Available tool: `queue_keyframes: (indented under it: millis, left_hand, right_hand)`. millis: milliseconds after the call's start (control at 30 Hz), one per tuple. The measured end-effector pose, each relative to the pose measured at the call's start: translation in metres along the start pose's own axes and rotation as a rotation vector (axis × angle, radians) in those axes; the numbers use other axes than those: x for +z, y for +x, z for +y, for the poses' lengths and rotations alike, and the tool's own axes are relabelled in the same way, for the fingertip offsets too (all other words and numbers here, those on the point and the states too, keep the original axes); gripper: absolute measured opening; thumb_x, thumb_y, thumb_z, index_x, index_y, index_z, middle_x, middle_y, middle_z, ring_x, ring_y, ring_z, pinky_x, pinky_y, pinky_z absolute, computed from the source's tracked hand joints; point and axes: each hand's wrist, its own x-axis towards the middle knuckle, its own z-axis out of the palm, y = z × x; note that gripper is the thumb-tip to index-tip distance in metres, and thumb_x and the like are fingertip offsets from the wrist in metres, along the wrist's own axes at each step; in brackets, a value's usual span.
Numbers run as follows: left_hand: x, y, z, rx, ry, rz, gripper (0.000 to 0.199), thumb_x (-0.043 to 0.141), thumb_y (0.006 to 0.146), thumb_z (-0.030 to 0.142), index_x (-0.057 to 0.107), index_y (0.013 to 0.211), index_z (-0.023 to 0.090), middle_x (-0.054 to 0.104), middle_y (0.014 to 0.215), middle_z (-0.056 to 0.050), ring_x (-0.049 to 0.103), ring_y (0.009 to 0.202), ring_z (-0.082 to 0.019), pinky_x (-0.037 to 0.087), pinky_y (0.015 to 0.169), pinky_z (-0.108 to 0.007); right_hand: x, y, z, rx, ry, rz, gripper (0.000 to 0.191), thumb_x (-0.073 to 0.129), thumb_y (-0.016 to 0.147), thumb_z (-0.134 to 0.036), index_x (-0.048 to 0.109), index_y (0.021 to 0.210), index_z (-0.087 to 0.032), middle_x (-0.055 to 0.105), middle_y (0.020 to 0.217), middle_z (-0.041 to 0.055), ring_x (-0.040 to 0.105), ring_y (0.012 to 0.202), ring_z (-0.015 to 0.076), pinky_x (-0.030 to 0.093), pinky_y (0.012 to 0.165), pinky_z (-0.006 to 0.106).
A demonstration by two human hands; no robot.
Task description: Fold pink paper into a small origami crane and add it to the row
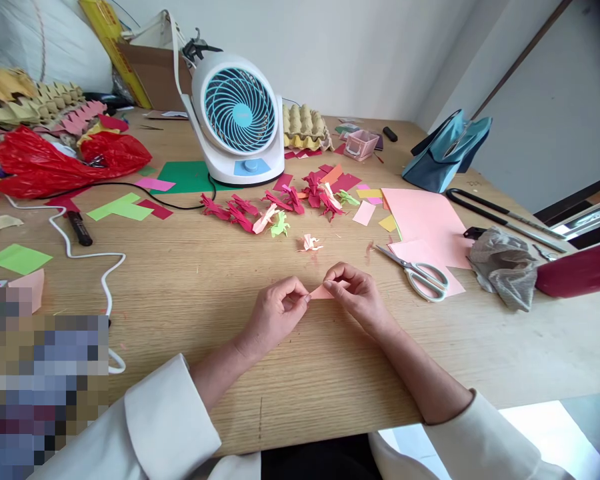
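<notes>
Paper (321, 292), pink, fills the narrow grip of left hand (280, 305) and right hand (359, 297); the fan (241, 115) lettering is unreadable.

Matt pink paper (322, 293), grained wood table (220, 393), glossy red plastic bag (45, 163).

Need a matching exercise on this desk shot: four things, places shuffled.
1. Fan
2. Scissors
3. Salmon paper piece
4. Black marker

A. Between left hand and right hand
B. Beside the white cord
C. Behind folded paper figures
D. Partly on pink paper

Pairs: 1-C, 2-D, 3-A, 4-B
</notes>
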Motion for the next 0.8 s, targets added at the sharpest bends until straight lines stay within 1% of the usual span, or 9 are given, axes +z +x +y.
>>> queue_keyframes:
  millis: [100,200,267,367,433,533,633,733,800]
  left_hand:
    - [-0.0015,0.0012,-0.0031,0.02,0.016,0.033,0.013,0.056,0.086,0.018,0.058,0.074,0.017,0.06,0.07,0.001,0.057,0.066,-0.011,0.047,0.063,-0.02]
    - [-0.0045,0.0026,-0.0054,0.059,0.036,0.053,0.012,0.056,0.088,0.018,0.059,0.076,0.017,0.061,0.071,0.001,0.057,0.065,-0.01,0.047,0.062,-0.02]
    - [-0.0063,0.0027,-0.0056,0.115,0.073,0.055,0.011,0.057,0.088,0.017,0.059,0.077,0.018,0.061,0.073,0.002,0.057,0.066,-0.01,0.046,0.062,-0.019]
    - [-0.0077,0.002,-0.004,0.191,0.142,0.023,0.011,0.057,0.088,0.016,0.06,0.078,0.018,0.061,0.073,0.002,0.057,0.067,-0.01,0.045,0.067,-0.02]
    - [-0.0077,0.0018,-0.0032,0.183,0.148,0.014,0.01,0.057,0.087,0.016,0.06,0.078,0.018,0.062,0.072,0.002,0.057,0.065,-0.009,0.045,0.066,-0.02]
    - [-0.007,0.0025,-0.0041,0.113,0.114,0.014,0.008,0.06,0.087,0.02,0.062,0.079,0.018,0.063,0.071,0.003,0.057,0.063,-0.01,0.045,0.062,-0.019]
    - [-0.0066,0.0036,-0.0063,0.053,0.072,0.009,0.01,0.062,0.087,0.025,0.064,0.08,0.018,0.064,0.071,0.002,0.059,0.064,-0.01,0.046,0.062,-0.02]
    - [-0.007,0.0039,-0.0071,0.036,0.049,0.004,0.011,0.062,0.088,0.026,0.065,0.081,0.019,0.065,0.071,0.002,0.06,0.065,-0.011,0.047,0.063,-0.02]
    - [-0.0075,0.0033,-0.0064,0.061,0.071,0.013,0.011,0.062,0.088,0.025,0.064,0.08,0.018,0.066,0.071,0.002,0.06,0.064,-0.01,0.048,0.063,-0.02]
  right_hand:
    - [-0.0027,0.001,-0.001,-0.087,-0.119,0.004,0.018,0.066,0.087,-0.034,0.06,0.08,-0.018,0.055,0.075,-0.0006,0.048,0.065,0.0113,0.038,0.06,0.024]
    - [-0.0021,0.0001,-0.0044,-0.175,-0.248,-0.004,0.011,0.062,0.088,-0.025,0.062,0.08,-0.018,0.057,0.08,0.0011,0.053,0.073,0.013,0.043,0.068,0.026]
    - [-0.0002,-0.0012,-0.0056,-0.224,-0.282,-0.041,0.008,0.062,0.087,-0.022,0.064,0.08,-0.018,0.058,0.083,0.0022,0.056,0.077,0.014,0.046,0.071,0.026]
    - [0.0026,-0.0028,-0.0035,-0.238,-0.28,-0.103,0.005,0.062,0.087,-0.019,0.065,0.082,-0.019,0.058,0.088,0.0033,0.058,0.081,0.0147,0.05,0.073,0.027]
    - [0.0035,-0.0032,-0.001,-0.231,-0.298,-0.119,0.005,0.062,0.087,-0.019,0.065,0.083,-0.019,0.058,0.089,0.0034,0.059,0.081,0.0148,0.051,0.074,0.027]
    - [0.0038,-0.003,-0.0001,-0.252,-0.301,-0.108,0.006,0.061,0.087,-0.016,0.064,0.083,-0.019,0.059,0.087,0.0034,0.058,0.082,0.0153,0.051,0.073,0.027]
    - [0.004,-0.0026,-0.0022,-0.276,-0.289,-0.092,0.006,0.062,0.087,-0.015,0.064,0.082,-0.019,0.059,0.086,0.0034,0.058,0.083,0.0157,0.052,0.072,0.026]
    - [0.0041,-0.0021,-0.0036,-0.287,-0.285,-0.085,0.006,0.063,0.088,-0.019,0.064,0.082,-0.019,0.058,0.086,0.0034,0.057,0.083,0.0159,0.052,0.072,0.027]
    - [0.004,-0.0019,-0.0033,-0.294,-0.284,-0.085,0.007,0.064,0.088,-0.022,0.064,0.081,-0.019,0.058,0.086,0.0035,0.057,0.083,0.0158,0.053,0.072,0.027]
